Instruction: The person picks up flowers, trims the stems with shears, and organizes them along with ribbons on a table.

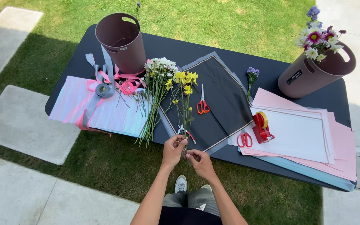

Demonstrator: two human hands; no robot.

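— Head view: what are both hands doing?
— Left hand (173, 146) and right hand (200, 160) are each pinching the yellow flower stems (186, 109) at the counter (334, 98) edge, grips closed, blooms lying flat beside the black wrapping paper (221, 100).
— Why there?
— Probably keeping the stems aligned.

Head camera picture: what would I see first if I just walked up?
Probably the yellow flowers in the middle of the black table, with both hands at their stems: left hand, right hand. Next, the pink bucket of purple and white flowers at the far right. Then the red tape holder on the pink paper.
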